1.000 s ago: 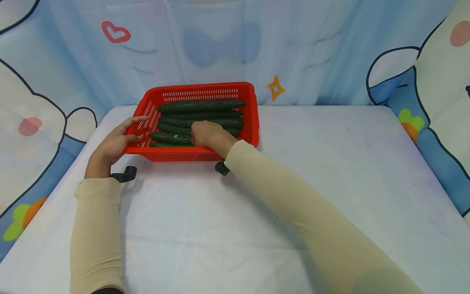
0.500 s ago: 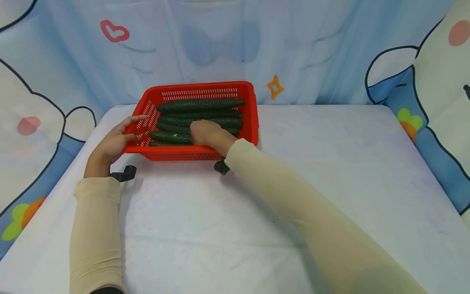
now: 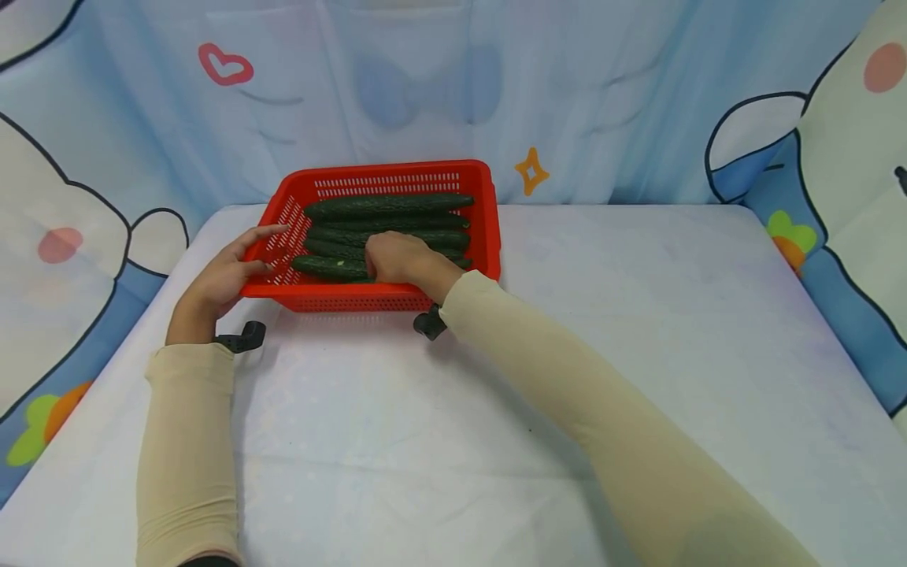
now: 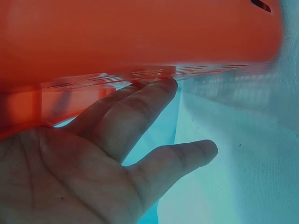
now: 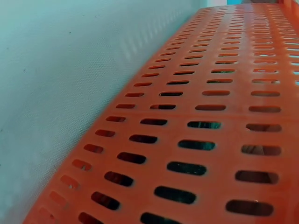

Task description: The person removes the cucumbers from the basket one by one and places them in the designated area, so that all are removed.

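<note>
Several dark green cucumbers (image 3: 388,206) lie side by side in a red slotted basket (image 3: 340,298), seen in the head view. My right hand (image 3: 400,258) reaches over the front rim, its fingers bent down around a cucumber near the front; the fingertips are hidden. At the basket's left end my left hand (image 3: 227,272) lies against the rim with fingers spread. The left wrist view shows those fingers (image 4: 140,109) nearly straight, touching the red wall from outside. Only the basket's slotted side (image 5: 210,107) shows in the right wrist view, with cucumbers dimly visible through it.
The basket stands near the back edge of a table with a white cloth (image 3: 397,425). Behind it hangs a blue printed curtain (image 3: 425,94). Each wrist bears a small black camera mount (image 3: 242,337).
The frontmost cucumber's left end no longer shows at the front rim, and a cucumber end now shows right of my right wrist. My left hand keeps its place on the basket.
</note>
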`<state>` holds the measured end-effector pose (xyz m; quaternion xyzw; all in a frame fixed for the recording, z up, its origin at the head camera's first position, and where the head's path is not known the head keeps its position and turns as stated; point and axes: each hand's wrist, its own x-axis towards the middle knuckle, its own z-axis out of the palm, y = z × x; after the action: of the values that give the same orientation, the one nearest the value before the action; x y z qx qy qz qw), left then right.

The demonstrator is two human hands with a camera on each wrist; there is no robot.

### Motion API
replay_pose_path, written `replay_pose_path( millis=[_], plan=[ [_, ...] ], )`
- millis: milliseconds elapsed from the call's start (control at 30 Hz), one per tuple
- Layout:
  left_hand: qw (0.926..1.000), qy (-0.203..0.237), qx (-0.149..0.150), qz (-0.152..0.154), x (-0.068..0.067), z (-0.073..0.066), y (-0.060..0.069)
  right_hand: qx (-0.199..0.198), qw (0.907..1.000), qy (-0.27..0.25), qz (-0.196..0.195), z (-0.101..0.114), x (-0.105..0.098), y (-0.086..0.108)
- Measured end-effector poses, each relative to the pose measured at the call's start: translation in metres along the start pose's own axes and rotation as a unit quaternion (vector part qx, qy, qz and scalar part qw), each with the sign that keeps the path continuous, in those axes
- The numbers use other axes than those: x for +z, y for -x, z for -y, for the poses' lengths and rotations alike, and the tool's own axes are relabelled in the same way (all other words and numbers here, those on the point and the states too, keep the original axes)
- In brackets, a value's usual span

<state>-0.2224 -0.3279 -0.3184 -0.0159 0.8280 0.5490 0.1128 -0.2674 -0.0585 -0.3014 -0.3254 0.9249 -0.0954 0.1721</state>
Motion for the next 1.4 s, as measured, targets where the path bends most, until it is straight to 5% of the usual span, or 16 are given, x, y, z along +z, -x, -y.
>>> replay_pose_path(
  millis=[400, 700, 1100, 1400],
  plan=[
    [1.0000, -0.002, -0.003, -0.002, -0.003, 0.002, 0.003, -0.022, 0.9996, -0.008, -0.018, 0.001, 0.002, -0.002],
    [1.0000, 0.002, -0.002, 0.001, -0.003, 0.004, 0.002, -0.040, 0.9918, 0.017, -0.120, 0.001, 0.005, 0.007],
    [0.9999, -0.001, 0.008, 0.010, -0.003, 0.004, -0.001, -0.069, 0.9657, 0.117, -0.221, 0.001, 0.002, 0.018],
    [0.9999, 0.004, 0.009, 0.005, -0.004, 0.004, -0.003, -0.119, 0.9182, 0.220, -0.307, -0.001, 0.004, 0.026]
  ],
)
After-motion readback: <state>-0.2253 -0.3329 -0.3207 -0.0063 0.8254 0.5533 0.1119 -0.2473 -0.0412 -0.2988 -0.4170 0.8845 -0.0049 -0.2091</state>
